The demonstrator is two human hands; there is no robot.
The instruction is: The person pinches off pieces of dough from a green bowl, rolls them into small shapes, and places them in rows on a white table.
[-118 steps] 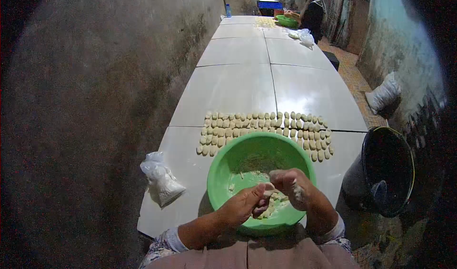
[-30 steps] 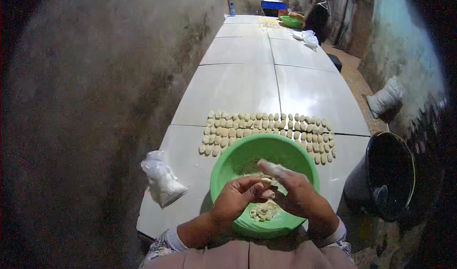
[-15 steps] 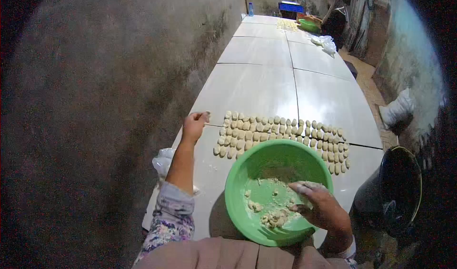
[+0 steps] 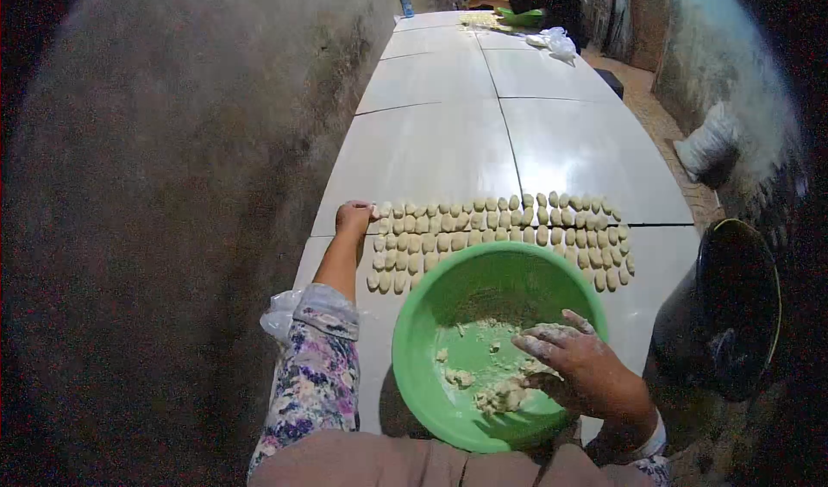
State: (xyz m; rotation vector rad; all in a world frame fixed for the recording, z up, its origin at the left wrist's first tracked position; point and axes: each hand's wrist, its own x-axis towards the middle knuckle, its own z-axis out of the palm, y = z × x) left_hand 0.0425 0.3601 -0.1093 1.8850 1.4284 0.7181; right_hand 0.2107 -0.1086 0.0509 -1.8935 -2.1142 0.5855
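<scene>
Moved: left hand (image 4: 354, 218) is now up against the left end of the farthest row, where half a second ago it hung a little apart from it; right hand (image 4: 576, 359) has spread its fingers.
Left hand: fingertips pinched on a small dough piece (image 4: 373, 212), arm stretched past the bowl.
Right hand: open, floury, no piece visible in it; whether its underside touches the dough below, cannot tell.
Shaped pieces: dough rows (image 4: 444, 242) on the worktop (image 4: 414, 159), just beyond the green bowl (image 4: 423, 314), near ones partly hidden by its rim.
Bowl contents: loose dough (image 4: 500, 396) in a clump near the right hand, crumbs scattered around.
Left edge: plastic bag (image 4: 280, 314), partly behind the patterned sleeve (image 4: 323, 366).
Risk, row end: neighbours sit close; a sideways nudge from the fingertips could knock them askew or stick two together.
Risk, pinch: soft-looking dough could dent if squeezed hard, or cling to the fingers on release.
Risk, sleeve: a low forearm could drag the bag.
</scene>
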